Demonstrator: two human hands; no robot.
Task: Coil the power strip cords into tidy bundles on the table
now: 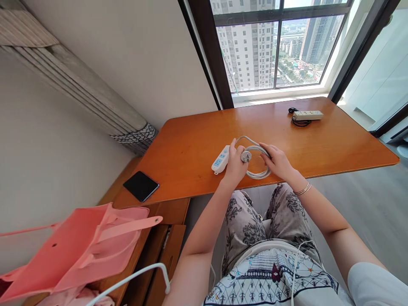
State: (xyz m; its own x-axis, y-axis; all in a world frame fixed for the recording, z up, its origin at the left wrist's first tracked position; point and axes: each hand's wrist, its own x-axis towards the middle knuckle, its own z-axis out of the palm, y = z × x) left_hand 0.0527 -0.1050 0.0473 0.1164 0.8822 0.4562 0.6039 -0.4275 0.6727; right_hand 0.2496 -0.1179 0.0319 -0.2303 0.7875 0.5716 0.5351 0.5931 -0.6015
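Observation:
A white cable [259, 174] is looped into a coil over the front part of the wooden table. My left hand [236, 163] is closed on the cable near its round white plug [246, 156]. On the coil's other side, my right hand [276, 161] grips the loops between thumb and fingers. Just left of my left hand lies a white power strip [220, 160] with blue-marked sockets, its right end partly behind the hand.
The wooden table [191, 144] holds a second power strip [307, 115] with a black cable [301, 123] at the back right and a black tablet [140, 186] at the left. A pink bag [79, 246] stands at lower left. Beyond the table is a window.

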